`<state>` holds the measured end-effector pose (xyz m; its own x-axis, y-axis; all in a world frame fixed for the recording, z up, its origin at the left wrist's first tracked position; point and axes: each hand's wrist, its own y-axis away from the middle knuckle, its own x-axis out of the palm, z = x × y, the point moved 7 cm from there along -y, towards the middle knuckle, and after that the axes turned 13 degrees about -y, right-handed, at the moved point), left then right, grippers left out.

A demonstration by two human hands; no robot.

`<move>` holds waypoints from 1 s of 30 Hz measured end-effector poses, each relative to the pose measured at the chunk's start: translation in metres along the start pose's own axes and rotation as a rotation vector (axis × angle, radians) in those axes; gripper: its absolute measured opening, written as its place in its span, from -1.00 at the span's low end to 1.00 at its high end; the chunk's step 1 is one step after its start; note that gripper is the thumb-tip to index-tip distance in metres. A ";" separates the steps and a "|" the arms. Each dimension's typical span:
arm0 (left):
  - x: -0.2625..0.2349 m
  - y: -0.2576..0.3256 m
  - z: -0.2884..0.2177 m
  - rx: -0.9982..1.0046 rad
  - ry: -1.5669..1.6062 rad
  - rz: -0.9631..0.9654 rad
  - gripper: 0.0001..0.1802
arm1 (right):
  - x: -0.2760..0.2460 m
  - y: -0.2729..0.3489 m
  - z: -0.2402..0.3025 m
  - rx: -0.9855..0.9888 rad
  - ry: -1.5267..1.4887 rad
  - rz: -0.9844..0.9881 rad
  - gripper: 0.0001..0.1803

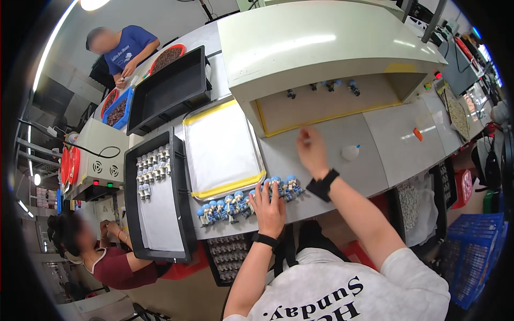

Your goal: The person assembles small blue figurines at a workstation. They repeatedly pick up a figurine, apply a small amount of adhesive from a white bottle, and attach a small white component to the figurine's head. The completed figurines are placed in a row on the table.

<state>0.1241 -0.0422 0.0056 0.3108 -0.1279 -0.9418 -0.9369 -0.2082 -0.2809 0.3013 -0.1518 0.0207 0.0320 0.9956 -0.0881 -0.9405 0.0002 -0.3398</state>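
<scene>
A row of small figurines (230,206) with blue hair lies along the front edge of the grey table. My left hand (267,213) rests over the right part of this row, fingers stretched out and touching the figurines. My right hand (312,152) is raised over the tabletop, before the opening of a large cream machine housing (332,48). Its fingers are curled and blurred, so whether they hold anything does not show. Inside the housing's opening several figurines (333,85) stand on the flat bed. A small white round container (350,153) sits right of my right hand.
A tray lined with white sheet (222,150) lies behind the row. Left of it, a black bin (184,214) holds several figurines; another black bin (201,80) stands farther back. Two people work at the left. An orange piece (418,134) lies at the right.
</scene>
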 end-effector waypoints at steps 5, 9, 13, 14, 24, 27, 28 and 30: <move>-0.002 0.001 -0.004 0.008 0.033 0.035 -0.41 | 0.043 -0.111 -0.055 -0.056 0.453 0.066 -0.62; -0.007 0.013 0.000 -0.058 0.086 0.063 -0.41 | 0.078 -0.143 -0.116 -0.409 0.905 0.184 -0.65; -0.035 0.018 0.007 -0.102 0.141 -0.075 -0.54 | 0.079 -0.144 -0.121 -0.137 0.797 0.256 -0.70; -0.043 0.014 0.006 -0.097 0.176 -0.114 -0.57 | 0.066 -0.140 -0.129 -0.128 0.601 0.191 -0.71; -0.069 -0.044 0.004 -0.258 0.798 -0.096 -0.74 | -0.003 0.063 0.040 0.605 -0.904 0.095 -0.69; -0.057 -0.038 -0.007 -0.267 1.040 0.019 -0.72 | -0.014 0.105 0.071 0.670 -0.983 0.128 -0.63; -0.053 -0.034 -0.010 -0.289 1.076 0.069 -0.70 | -0.016 0.114 0.074 0.677 -0.993 0.111 -0.63; -0.054 -0.024 -0.012 -0.268 1.089 0.053 -0.71 | -0.020 0.128 0.078 0.691 -1.014 0.080 -0.61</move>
<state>0.1322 -0.0415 0.0653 0.3684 -0.8950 -0.2515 -0.9293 -0.3620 -0.0730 0.1536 -0.1644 0.0522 -0.0212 0.6169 0.7867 -0.9193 -0.3214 0.2273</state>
